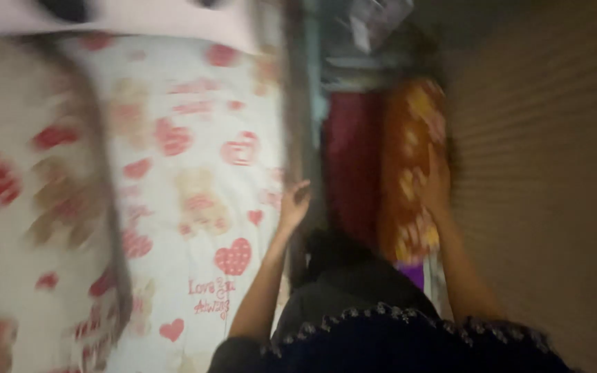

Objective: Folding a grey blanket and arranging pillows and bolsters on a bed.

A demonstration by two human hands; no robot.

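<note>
Plainly, the whole view is smeared by motion, so fine detail is lost.

Far left: a folded cover (43, 200) in cream with red hearts lies over the bed; its dark edge runs down beside the sheet.

Bedsheet: the white bedsheet (195, 166), printed with red hearts and pale bears, stretches flat across the mattress to the bed's right edge.

Left hand: the left hand (294, 206) is at the bed's right edge, fingers loosely curled upward; it seems to touch the sheet's border, though I cannot tell whether it grips anything.

Middle: a dark red cloth bundle (351, 166) stands in the gap beside the bed, just left of the orange one and touching it.

Right hand: the right hand (438, 183) lies flat and open against the orange flowered bundle (409, 159), palm pressed to its right side; no closed grip shows.

Above: a blurred heap of grey things (374, 34) sits beyond the bundles.

Far right: a brown ribbed surface (547, 173) fills that side.
</note>
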